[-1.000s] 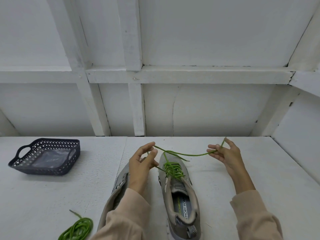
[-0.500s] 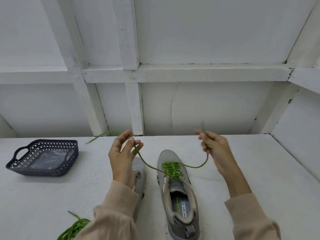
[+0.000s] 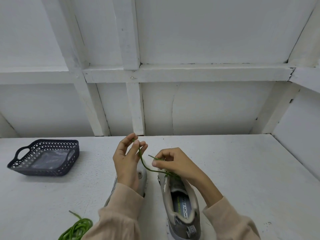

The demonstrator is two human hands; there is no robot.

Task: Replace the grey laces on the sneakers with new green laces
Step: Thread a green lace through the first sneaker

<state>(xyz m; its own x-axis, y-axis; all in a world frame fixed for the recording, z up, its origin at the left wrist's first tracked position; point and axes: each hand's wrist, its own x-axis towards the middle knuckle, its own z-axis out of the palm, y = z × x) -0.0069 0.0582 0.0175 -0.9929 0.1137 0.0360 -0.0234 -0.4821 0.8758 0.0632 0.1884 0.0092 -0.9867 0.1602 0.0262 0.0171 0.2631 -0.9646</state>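
Table (image 3: 233,170): white, under both grips. Basket (image 3: 43,158): dark, perforated, well off to the L of the L-hand grip, w/ clear plastic (image 3: 44,159) inside.

R shoe (image 3: 181,205): grey, directly below the R-hand pinch, toe pointing away, tongue & insole showing. The hand covers its front. L shoe (image 3: 142,175): just beside it, below the L-hand grip, mostly hidden by that hand & sleeve (image 3: 121,219). Only the toe & a strip of side are seen.

L hand (image 3: 128,163): raised above the L shoe's toe, fingertips pinching one end of the lace (image 3: 142,161). R hand (image 3: 174,163): lower, just R of the L hand, over the R shoe's eyelet area. Thumb & forefinger are closed on the lace's other end, w/ a short tip poking out toward the L hand.

Lace: green. From the L pinch it drops, then curves R under the R hand into the R shoe's front. The lacing there is mostly hidden.

Spare lace (image 3: 78,229): green coil on the table, near side, L of the sleeve, well apart from both grips, touched by neither.
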